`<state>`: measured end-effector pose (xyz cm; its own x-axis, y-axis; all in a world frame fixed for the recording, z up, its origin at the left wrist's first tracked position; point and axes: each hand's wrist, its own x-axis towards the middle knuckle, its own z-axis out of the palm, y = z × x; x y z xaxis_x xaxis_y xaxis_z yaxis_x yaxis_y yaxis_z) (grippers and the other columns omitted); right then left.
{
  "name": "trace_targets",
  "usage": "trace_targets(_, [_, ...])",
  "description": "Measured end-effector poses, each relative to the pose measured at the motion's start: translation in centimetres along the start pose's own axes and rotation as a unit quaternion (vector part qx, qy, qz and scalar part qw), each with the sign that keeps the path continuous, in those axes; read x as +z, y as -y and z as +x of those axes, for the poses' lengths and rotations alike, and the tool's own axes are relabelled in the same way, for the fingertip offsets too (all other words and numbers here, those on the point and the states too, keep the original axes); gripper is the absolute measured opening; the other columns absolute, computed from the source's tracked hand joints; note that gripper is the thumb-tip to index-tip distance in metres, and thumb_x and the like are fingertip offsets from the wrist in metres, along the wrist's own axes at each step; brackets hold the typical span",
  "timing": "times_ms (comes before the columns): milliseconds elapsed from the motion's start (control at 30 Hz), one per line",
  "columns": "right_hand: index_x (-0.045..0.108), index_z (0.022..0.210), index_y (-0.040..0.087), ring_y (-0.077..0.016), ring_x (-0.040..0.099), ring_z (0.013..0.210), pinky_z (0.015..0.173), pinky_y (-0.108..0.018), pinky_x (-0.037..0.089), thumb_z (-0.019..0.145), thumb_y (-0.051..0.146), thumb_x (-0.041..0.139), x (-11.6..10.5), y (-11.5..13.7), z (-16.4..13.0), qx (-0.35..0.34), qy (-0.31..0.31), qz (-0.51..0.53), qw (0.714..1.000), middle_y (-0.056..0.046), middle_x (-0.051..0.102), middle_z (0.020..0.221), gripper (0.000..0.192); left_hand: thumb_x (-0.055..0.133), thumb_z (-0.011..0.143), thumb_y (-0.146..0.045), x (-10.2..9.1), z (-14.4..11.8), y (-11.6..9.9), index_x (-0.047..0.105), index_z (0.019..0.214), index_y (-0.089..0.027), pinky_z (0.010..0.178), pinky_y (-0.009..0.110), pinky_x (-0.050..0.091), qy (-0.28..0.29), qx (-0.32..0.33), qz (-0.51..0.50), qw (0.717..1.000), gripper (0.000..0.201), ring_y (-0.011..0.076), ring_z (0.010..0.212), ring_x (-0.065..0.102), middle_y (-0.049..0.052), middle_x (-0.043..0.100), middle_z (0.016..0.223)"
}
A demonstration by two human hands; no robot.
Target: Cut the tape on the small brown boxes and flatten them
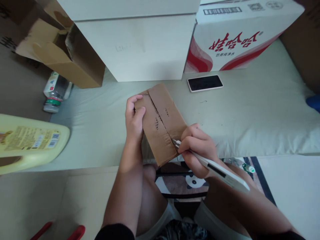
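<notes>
Crosswise, long cardboard box (160,123) held in left hand (133,118), right hand (197,150) gripping utility knife (215,170) at seam.

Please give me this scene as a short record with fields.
left hand: grips the far left edge of the cardboard box, pressing it down
right hand: grip closed on a white cutter, blade tip at the box's centre seam, near end
surface: pale cushion
phone: face up, beyond the box
left side: yellow jug, small bottle on its side
behind: white boxes, one with red print
</notes>
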<state>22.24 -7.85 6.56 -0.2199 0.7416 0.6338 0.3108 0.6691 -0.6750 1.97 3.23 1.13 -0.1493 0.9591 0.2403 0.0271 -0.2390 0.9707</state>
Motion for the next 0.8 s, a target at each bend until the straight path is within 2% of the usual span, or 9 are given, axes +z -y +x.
trace_targets(167, [0.056, 0.071, 0.023, -0.0136, 0.053, 0.067, 0.068, -0.036, 0.038, 0.080, 0.013, 0.052, 0.08, -0.18, -0.65, 0.086, -0.036, 0.138, 0.986, 0.002, 0.054, 0.072, 0.013, 0.075, 0.080, -0.052, -0.17, 0.00, 0.07, 0.067, 0.109, -0.030, 0.068, 0.035, 0.045, 0.012, 0.003, -0.003, 1.000, 0.037, 0.0214, 0.082, 0.056, 0.004, 0.065, 0.104])
trace_targets(233, [0.057, 0.070, 0.023, -0.0146, 0.053, 0.067, 0.067, -0.035, 0.038, 0.080, 0.015, 0.053, 0.13, -0.24, -0.82, 0.094, -0.045, 0.161, 0.981, 0.001, 0.053, 0.071, 0.013, 0.073, 0.083, -0.054, -0.24, -0.01, 0.17, 0.066, 0.110, -0.030, 0.069, 0.035, 0.045, 0.016, 0.006, 0.002, 1.000, 0.037, 0.0216, 0.082, 0.056, 0.004, 0.065, 0.104])
trace_targets(500, [0.057, 0.075, 0.023, -0.0127, 0.053, 0.063, 0.068, -0.037, 0.039, 0.077, 0.008, 0.053, 0.02, 0.03, -0.20, 0.025, -0.004, 0.023, 0.999, 0.003, 0.057, 0.072, 0.015, 0.072, 0.084, -0.055, -0.25, -0.02, 0.52, 0.066, 0.111, -0.030, 0.074, 0.037, 0.050, 0.014, 0.021, 0.015, 1.000, 0.038, 0.0236, 0.088, 0.060, 0.005, 0.065, 0.104])
trace_targets(700, [0.057, 0.074, 0.023, -0.0135, 0.054, 0.065, 0.065, -0.036, 0.038, 0.080, 0.012, 0.052, 0.00, 0.10, -0.58, 0.067, -0.034, 0.121, 0.990, 0.002, 0.056, 0.072, 0.014, 0.076, 0.081, -0.055, -0.19, 0.02, 0.30, 0.069, 0.110, -0.030, 0.070, 0.034, 0.048, 0.011, 0.008, -0.002, 1.000, 0.039, 0.0217, 0.084, 0.059, 0.004, 0.067, 0.105])
trace_targets(800, [0.056, 0.074, 0.023, -0.0127, 0.054, 0.064, 0.066, -0.036, 0.038, 0.080, 0.010, 0.051, 0.01, 0.14, -0.51, 0.067, -0.028, 0.109, 0.991, 0.003, 0.056, 0.071, 0.015, 0.076, 0.081, -0.056, -0.22, 0.05, 0.34, 0.068, 0.110, -0.030, 0.070, 0.035, 0.046, 0.014, 0.008, -0.003, 1.000, 0.039, 0.0214, 0.083, 0.057, 0.004, 0.066, 0.104])
